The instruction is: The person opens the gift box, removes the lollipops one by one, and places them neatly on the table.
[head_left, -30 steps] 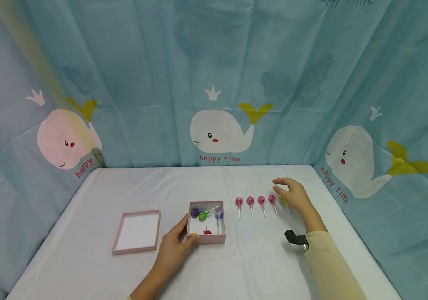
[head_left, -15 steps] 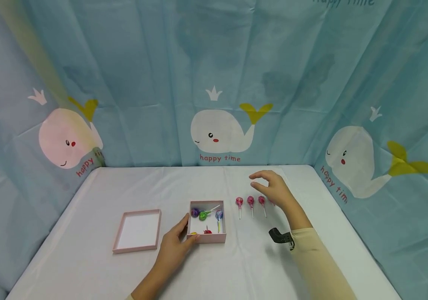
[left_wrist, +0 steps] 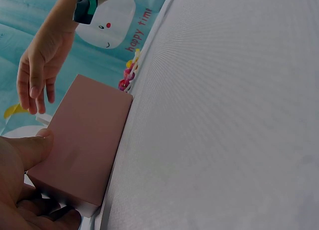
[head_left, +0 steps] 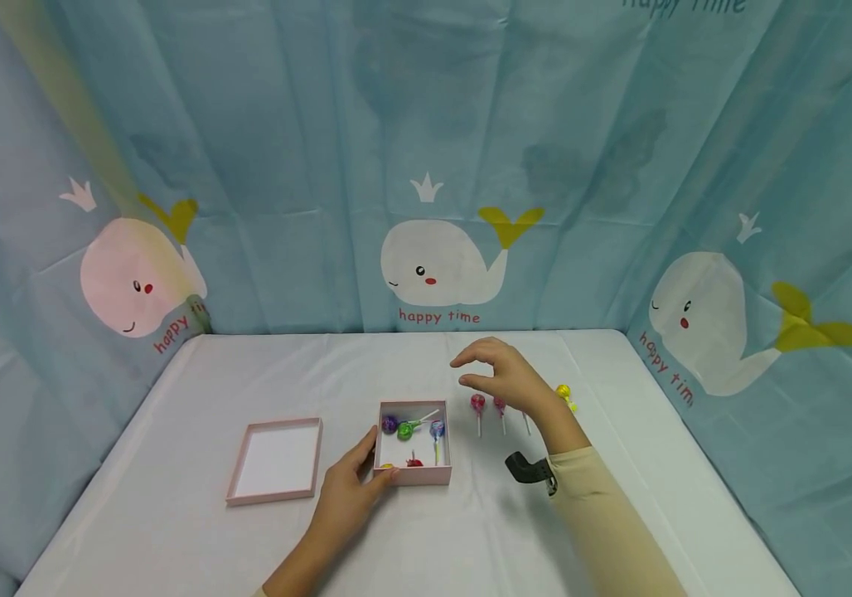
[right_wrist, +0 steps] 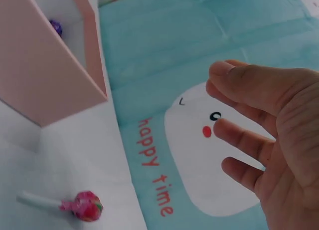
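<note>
My left hand [head_left: 344, 497] holds the near left corner of a small pink box [head_left: 418, 477], thumb on its front wall and fingers along its left side. In the box lie a purple lollipop [head_left: 389, 424], a green lollipop [head_left: 404, 430], a blue lollipop [head_left: 437, 429] and a red lollipop [head_left: 414, 463]. A bit of yellow shows behind the front wall. My right hand [head_left: 508, 380] hovers above the row of pink lollipops [head_left: 477, 403], fingers loosely curved and thumb apart. Nothing is between its fingers in the right wrist view. It hides part of the row.
A shallow pink lid [head_left: 274, 460] with a white inside lies left of the box. At the row's right end is a yellow lollipop [head_left: 563, 390]. A blue curtain [head_left: 284, 166] with whale prints stands behind the white table [head_left: 195, 390].
My right hand has moved left from the yellow lollipop, across the pink ones, toward the box, carrying nothing. The yellow lollipop is now uncovered. My left hand has stayed on the box.
</note>
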A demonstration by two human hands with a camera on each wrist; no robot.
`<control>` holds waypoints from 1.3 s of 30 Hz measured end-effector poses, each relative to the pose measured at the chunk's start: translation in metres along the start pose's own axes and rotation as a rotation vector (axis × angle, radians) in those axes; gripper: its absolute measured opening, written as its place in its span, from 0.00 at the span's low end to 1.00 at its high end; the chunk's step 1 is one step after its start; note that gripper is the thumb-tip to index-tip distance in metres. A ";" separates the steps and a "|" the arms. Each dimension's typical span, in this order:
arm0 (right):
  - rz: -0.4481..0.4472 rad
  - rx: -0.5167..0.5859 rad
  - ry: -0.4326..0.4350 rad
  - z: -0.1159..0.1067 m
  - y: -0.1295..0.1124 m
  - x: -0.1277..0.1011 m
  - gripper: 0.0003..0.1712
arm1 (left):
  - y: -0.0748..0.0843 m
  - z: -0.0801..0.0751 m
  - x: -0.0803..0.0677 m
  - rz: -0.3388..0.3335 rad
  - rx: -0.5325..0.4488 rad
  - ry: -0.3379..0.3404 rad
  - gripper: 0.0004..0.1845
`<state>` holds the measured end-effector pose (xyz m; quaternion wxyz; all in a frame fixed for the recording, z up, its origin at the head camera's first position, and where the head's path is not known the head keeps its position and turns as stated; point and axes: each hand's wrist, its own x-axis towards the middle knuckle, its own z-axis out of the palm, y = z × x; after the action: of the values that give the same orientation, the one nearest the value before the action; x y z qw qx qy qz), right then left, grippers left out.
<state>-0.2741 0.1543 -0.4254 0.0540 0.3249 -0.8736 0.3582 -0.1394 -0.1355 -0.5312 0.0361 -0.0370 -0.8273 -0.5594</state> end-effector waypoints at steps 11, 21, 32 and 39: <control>-0.021 0.001 -0.103 0.024 -0.017 0.013 0.13 | -0.002 0.000 -0.002 -0.009 -0.007 0.004 0.46; -0.049 0.018 -0.194 0.051 -0.022 0.020 0.10 | -0.002 0.000 -0.002 0.018 -0.015 -0.005 0.45; -0.099 0.103 -0.248 0.072 -0.018 0.020 0.10 | 0.003 -0.002 -0.001 0.011 -0.011 -0.019 0.46; -0.110 0.078 -0.310 0.081 -0.018 0.022 0.11 | 0.004 -0.003 -0.001 0.005 0.003 -0.025 0.46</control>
<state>-0.2687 0.0792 -0.4675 -0.0744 0.4253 -0.8380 0.3338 -0.1377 -0.1369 -0.5264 0.0270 -0.0459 -0.8284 -0.5575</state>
